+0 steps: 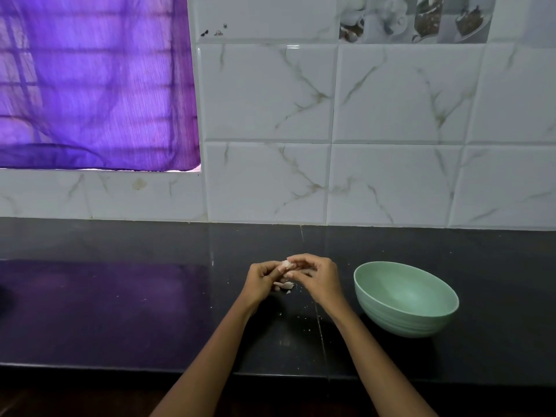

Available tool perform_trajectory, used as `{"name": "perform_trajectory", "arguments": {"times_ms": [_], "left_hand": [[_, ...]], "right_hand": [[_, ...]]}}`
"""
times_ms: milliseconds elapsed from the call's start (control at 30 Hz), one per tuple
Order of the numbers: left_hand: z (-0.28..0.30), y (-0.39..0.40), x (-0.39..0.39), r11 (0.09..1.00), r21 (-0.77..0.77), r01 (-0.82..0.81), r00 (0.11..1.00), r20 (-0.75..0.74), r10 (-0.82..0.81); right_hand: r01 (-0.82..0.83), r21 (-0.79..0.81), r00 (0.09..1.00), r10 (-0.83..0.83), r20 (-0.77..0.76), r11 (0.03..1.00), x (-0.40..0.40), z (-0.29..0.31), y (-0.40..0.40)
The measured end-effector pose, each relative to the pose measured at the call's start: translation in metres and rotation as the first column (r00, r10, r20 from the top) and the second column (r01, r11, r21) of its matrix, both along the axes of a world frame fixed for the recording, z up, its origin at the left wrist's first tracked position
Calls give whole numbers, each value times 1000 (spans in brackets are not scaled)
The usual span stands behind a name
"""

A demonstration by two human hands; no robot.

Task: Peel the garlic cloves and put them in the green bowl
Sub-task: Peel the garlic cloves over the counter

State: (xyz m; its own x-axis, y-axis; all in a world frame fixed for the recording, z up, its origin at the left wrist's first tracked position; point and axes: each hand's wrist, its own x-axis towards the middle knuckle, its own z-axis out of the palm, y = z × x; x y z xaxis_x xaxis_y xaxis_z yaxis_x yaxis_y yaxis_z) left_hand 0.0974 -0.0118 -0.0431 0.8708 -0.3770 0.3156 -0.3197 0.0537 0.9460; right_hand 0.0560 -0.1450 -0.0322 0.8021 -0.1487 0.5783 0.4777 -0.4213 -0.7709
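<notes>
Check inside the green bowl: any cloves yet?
The pale green round bowl shows only bare inner surface, no cloves. The near wall hides nothing of its floor.

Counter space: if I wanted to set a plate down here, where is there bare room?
The dark counter is bare left of the left hand, out to the purple reflection. The strip behind the green bowl, up to the tiled wall, is bare too. It is crowded under both hands, where the right hand works the garlic clove above scattered peels.

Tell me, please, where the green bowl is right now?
In the head view the green bowl stands on the dark counter, just right of the right hand, apart from it.
</notes>
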Motion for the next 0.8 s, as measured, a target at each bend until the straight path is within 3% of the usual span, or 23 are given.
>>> {"name": "perform_trajectory", "arguments": {"times_ms": [267,500,633,800], "left_hand": [[0,0,-1,998,33,60,996,-60,-58],[2,2,-2,998,-55,38,998,-48,-40],[2,3,-2,1000,-32,1,999,45,1],[0,4,0,997,56,49,998,48,-52]], "right_hand": [[131,-38,988,-127,91,991,0,2,1],[97,-8,995,-98,-31,995,-1,1,-1],[78,-5,993,-78,-85,997,-2,0,0],[66,2,993,-65,-93,998,-3,1,1]]}}
